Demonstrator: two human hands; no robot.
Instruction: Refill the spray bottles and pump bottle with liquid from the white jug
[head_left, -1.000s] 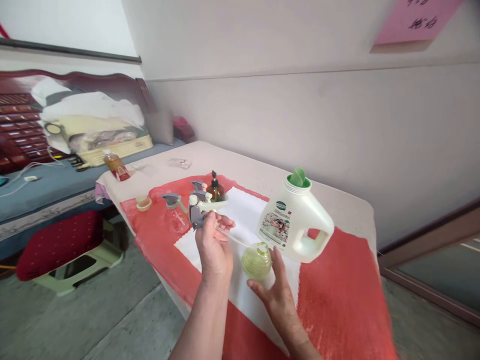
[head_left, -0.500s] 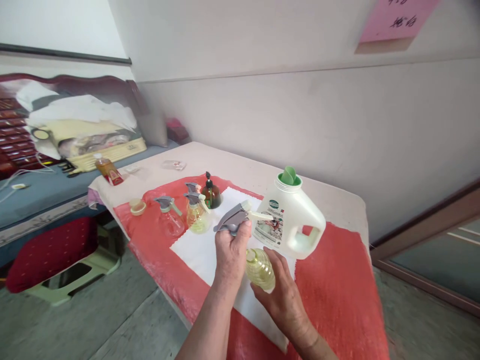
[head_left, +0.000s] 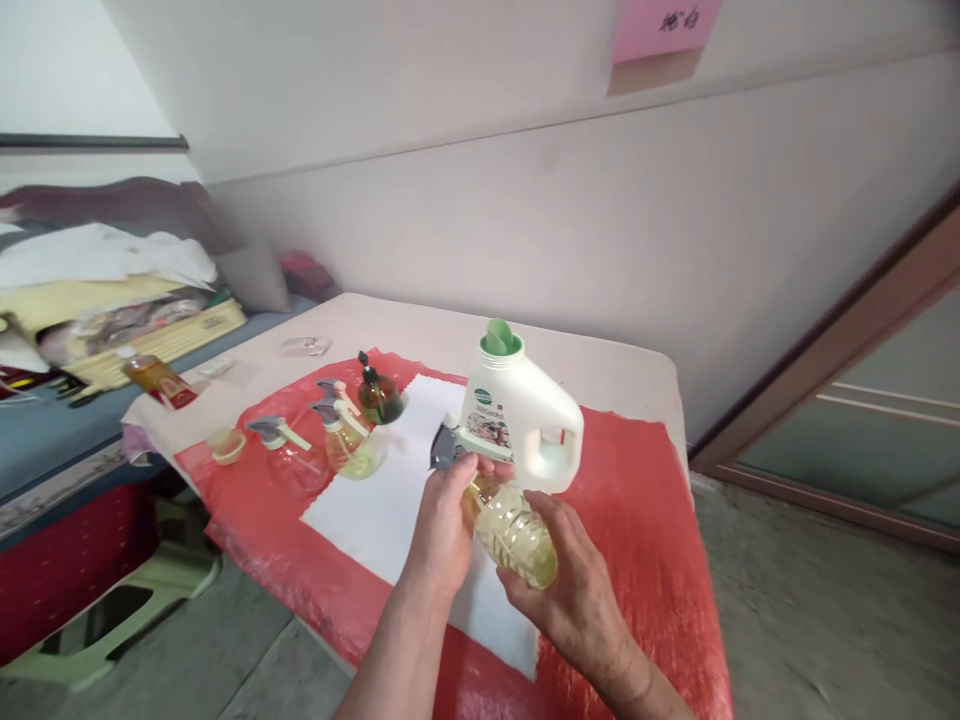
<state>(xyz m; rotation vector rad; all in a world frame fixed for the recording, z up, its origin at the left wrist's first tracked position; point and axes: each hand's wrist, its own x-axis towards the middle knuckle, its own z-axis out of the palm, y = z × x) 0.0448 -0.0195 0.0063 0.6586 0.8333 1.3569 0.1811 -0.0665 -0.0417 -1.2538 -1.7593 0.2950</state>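
A grey-and-white trigger spray head [head_left: 444, 445] sits at the neck of a yellowish ribbed clear bottle [head_left: 511, 530], which is tilted in the air above a white cloth [head_left: 390, 500]. My left hand [head_left: 442, 525] is closed around the spray head and neck, so the joint between them is hidden. The bottle's lower end is gripped by my right hand [head_left: 574, 590], thumb below and fingers above. Just behind my hands stands a large white jug [head_left: 536, 400] with a handle, a printed label and a green spout [head_left: 500, 338] in its open mouth.
Spray bottles stand on the left: a pinkish one [head_left: 294, 465], a yellow one [head_left: 352, 448], and another behind. A dark pump bottle [head_left: 381, 395] and a round cap [head_left: 226, 446] share the red cloth [head_left: 637, 500]. An amber bottle [head_left: 159, 380] lies near the bed; a stool [head_left: 127, 600] stands below.
The spray head has come down from above the bottle onto its neck, its tube now inside the bottle. My view has swung to the right, shifting the table leftward.
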